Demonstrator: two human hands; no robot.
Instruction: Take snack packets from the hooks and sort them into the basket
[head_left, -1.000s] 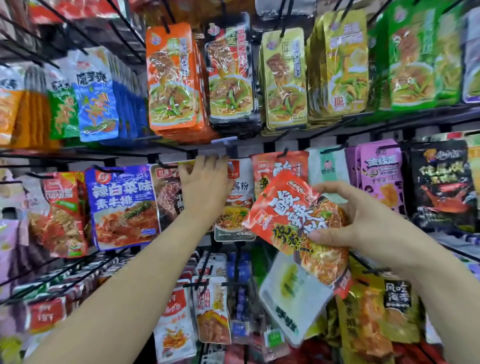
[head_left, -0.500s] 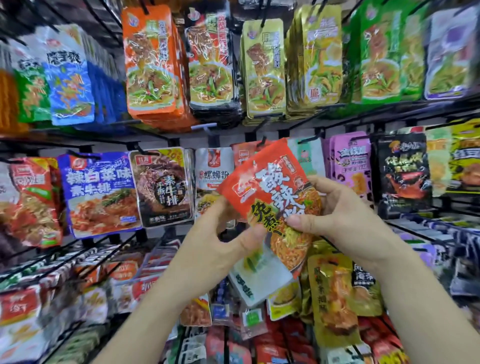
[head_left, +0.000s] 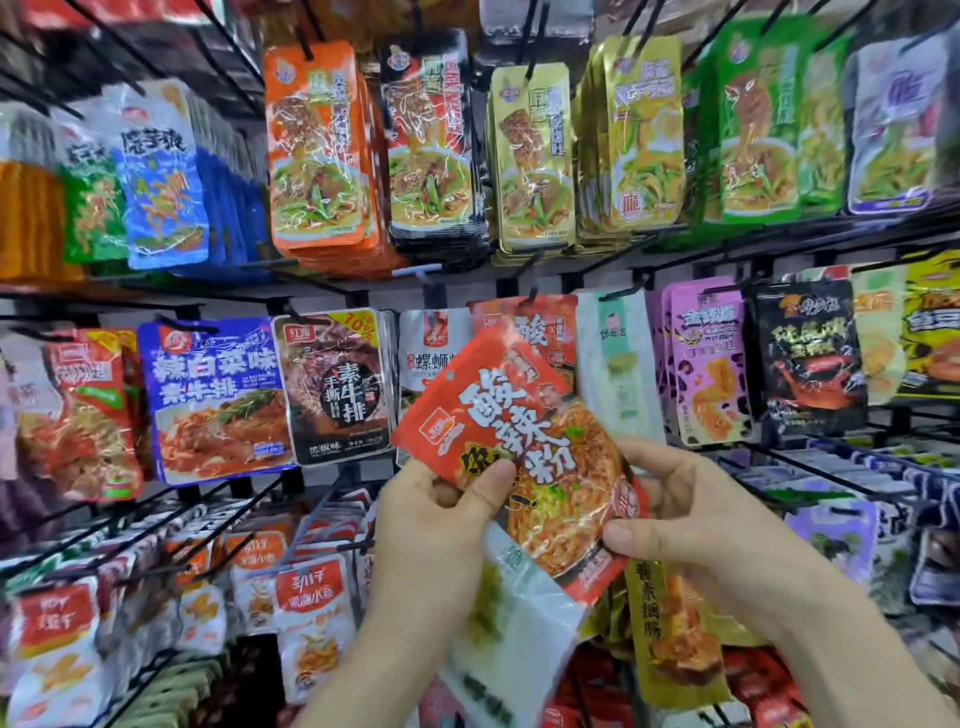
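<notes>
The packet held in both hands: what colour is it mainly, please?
Red-orange plastic snack packet, head view.

Between left hand (head_left: 431, 525) and right hand (head_left: 691, 519): packet (head_left: 524, 457), before hook rack (head_left: 727, 243).

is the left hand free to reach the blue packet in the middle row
Probably not yet: the left hand pinches the red packet, which the right hand also holds, so it must let go first. The blue packet hangs at the front of its hook with nothing before it.
</notes>
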